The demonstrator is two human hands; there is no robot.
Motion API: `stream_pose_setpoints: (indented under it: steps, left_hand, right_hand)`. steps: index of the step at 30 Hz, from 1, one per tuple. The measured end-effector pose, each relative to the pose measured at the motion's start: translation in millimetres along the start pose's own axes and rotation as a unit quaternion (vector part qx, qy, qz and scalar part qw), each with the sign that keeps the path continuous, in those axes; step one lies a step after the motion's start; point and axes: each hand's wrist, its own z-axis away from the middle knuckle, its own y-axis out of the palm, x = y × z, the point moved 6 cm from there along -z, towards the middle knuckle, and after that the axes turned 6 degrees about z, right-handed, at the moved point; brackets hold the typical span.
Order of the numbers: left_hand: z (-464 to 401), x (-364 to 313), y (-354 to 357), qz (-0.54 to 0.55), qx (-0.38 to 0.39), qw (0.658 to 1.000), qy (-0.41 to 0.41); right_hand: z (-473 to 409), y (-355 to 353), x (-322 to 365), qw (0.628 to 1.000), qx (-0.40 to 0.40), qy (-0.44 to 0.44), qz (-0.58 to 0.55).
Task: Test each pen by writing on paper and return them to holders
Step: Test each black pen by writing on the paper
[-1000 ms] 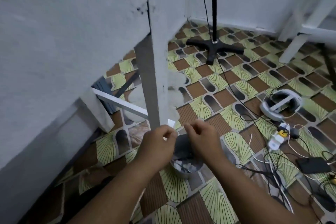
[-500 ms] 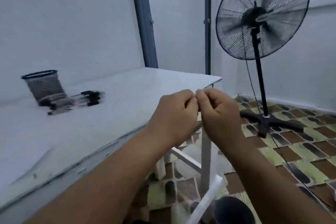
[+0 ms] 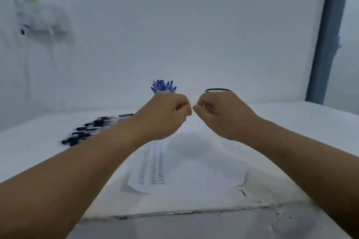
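My left hand [image 3: 165,116] and my right hand [image 3: 219,114] are raised over the white table [image 3: 301,132], both curled into fists with knuckles almost touching. No pen shows in either hand. A bunch of blue-capped pens [image 3: 163,86] sticks up just behind my left hand, its holder hidden. The dark rim of a second holder [image 3: 217,90] peeks over my right hand. Several black pens [image 3: 93,128] lie on the table at the left. A sheet of paper [image 3: 190,170] with rows of written marks lies below my hands.
A white wall closes the back of the table. A blurred white fixture with something green [image 3: 38,13] hangs on the wall at upper left. A blue-grey post [image 3: 328,35] stands at the right. The table's front edge [image 3: 194,212] runs near the bottom.
The view swung from the floor and fan to the tabletop. My hands stayed together in front of me, fingers curled, and now hover above the paper.
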Motion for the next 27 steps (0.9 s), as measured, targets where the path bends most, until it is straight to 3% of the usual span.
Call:
stream_pose_setpoints:
  steps: [6,10,19,23,25,27]
  left_hand:
    - [4.2,113.8,-57.0,-0.148,0.029,0.984,-0.093]
    - [13.1,156.0,-70.2,-0.150,0.075,0.979,-0.111]
    - [19.6,180.2,-76.8,-0.106,0.091,0.988,-0.070]
    - [10.8,176.7,-80.1,-0.127,0.038,0.987,-0.086]
    - [-0.2,165.8,-87.3,-0.071,-0.001,0.991,-0.113]
    - [-15.1,150.9,-96.7,0.055,-0.048,0.990,-0.121]
  right_hand:
    - [-56.2,92.8,11.7,0.971,0.190,-0.089,0.111]
    - [-77.1,124.3,9.8,0.952,0.252,-0.138,0.103]
    - [-77.9,148.8,-6.3,0.969,0.195,-0.149,0.011]
    - [-78.4,151.1,-7.3,0.970,0.193,-0.144,-0.007]
    - [-78.2,151.8,-8.3,0.971,0.197,-0.136,-0.012]
    - [-78.7,152.2,-9.4,0.971,0.200,-0.128,-0.014]
